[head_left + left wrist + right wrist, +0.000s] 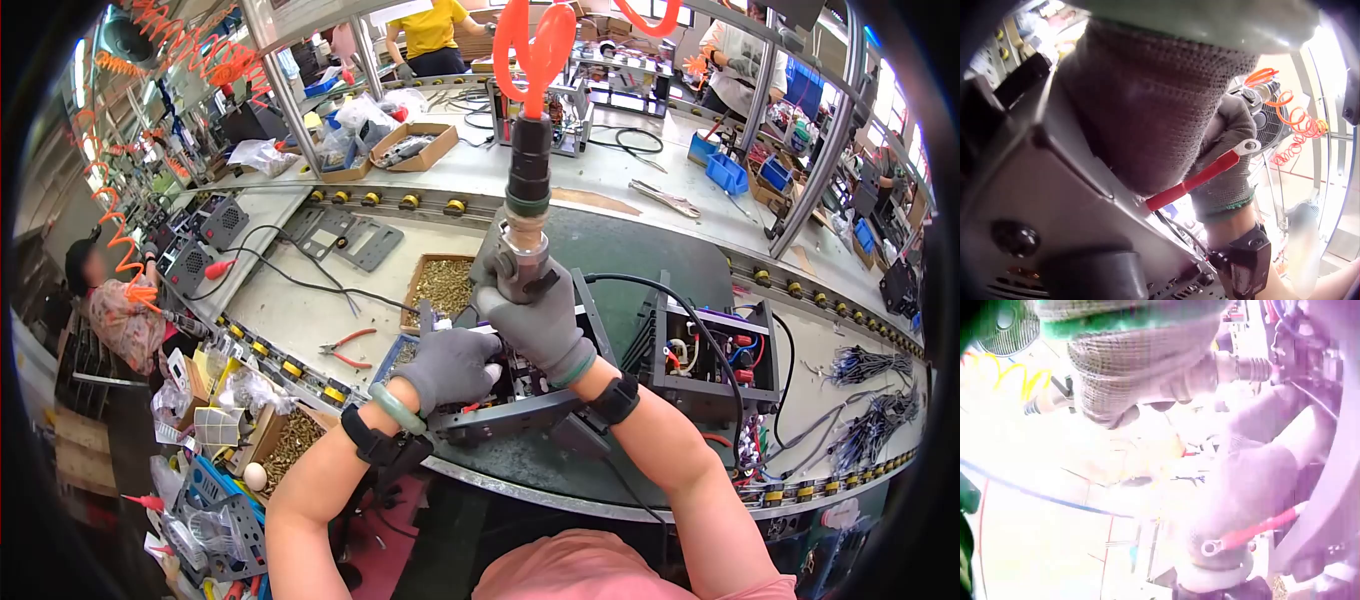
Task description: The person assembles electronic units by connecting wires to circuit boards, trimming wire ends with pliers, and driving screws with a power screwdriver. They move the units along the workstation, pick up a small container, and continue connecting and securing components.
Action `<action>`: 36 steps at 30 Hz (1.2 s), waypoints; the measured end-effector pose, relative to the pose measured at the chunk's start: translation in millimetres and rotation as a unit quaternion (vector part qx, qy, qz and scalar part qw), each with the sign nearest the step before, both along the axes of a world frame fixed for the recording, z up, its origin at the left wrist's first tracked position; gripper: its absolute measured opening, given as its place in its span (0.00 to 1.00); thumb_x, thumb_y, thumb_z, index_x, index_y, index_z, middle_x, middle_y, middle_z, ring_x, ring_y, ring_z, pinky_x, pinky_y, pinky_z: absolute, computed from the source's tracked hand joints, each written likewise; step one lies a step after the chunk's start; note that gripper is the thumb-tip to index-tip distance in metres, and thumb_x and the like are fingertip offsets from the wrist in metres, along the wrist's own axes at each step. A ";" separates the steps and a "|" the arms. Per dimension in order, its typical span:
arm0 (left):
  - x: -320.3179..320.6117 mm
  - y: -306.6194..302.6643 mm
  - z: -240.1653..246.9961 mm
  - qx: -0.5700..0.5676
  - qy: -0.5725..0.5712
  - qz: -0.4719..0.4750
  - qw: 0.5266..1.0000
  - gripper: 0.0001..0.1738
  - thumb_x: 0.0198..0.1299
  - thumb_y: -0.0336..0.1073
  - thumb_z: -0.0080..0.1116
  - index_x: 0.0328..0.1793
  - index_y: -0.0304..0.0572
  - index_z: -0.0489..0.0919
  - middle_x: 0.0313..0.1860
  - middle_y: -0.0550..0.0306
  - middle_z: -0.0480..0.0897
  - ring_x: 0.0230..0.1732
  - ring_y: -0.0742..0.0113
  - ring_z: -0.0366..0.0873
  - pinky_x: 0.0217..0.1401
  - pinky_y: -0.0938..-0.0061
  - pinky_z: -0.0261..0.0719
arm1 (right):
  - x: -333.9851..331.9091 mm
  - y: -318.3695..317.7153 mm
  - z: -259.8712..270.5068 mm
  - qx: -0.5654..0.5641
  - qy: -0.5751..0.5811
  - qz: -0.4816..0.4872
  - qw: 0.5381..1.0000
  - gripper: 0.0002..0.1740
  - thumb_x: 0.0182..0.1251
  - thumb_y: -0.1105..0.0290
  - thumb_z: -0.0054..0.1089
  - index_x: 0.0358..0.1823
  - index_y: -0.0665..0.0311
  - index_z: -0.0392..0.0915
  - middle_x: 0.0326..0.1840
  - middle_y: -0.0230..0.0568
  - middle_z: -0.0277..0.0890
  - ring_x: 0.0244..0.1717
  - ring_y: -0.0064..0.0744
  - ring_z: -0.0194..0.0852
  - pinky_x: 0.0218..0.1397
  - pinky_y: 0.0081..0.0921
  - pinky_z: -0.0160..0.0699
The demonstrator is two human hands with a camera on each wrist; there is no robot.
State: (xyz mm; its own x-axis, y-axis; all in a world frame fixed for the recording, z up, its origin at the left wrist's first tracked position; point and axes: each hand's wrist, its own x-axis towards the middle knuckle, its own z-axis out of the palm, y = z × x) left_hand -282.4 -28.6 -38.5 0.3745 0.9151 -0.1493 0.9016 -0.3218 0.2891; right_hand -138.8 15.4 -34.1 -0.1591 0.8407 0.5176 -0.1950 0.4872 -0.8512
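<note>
My gloved right hand (543,322) grips a pneumatic screwdriver (527,245), held upright over an open metal chassis (520,412). An orange coiled hose (535,60) runs up from the tool's top. In the right wrist view the tool's shank (1250,369) points into the chassis. My gloved left hand (447,368) reaches over the near left side of the same chassis, its fingertips by the parts inside; I cannot tell whether they pinch anything. A red cable with a ring terminal (1200,178) sticks out of the chassis beside the left hand.
A second open chassis (715,350) stands at right, with black cables around it. Left of the work are a box of brass screws (443,285) and red-handled pliers (350,347). Wire bundles (880,410) lie far right. A roller track (400,202) passes behind; other people work beyond.
</note>
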 end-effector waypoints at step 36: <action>114.6 -161.7 -70.9 -0.292 -0.703 0.242 0.602 0.18 0.75 0.39 0.51 0.65 0.41 0.76 0.24 0.68 0.70 0.20 0.81 0.58 0.22 0.84 0.52 | 123.1 -169.3 -2.1 -0.104 0.298 -0.053 0.947 0.31 0.54 0.66 0.70 0.60 0.57 0.70 0.41 0.37 0.73 0.30 0.28 0.74 0.34 0.33 0.76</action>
State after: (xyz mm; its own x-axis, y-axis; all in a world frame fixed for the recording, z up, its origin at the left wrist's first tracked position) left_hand -167.9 -190.3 -109.4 0.2183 0.9128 -0.3452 -0.4191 0.4071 0.8116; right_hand -15.7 -153.9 -36.2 0.2003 0.9291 0.3109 -0.6304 0.3652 -0.6850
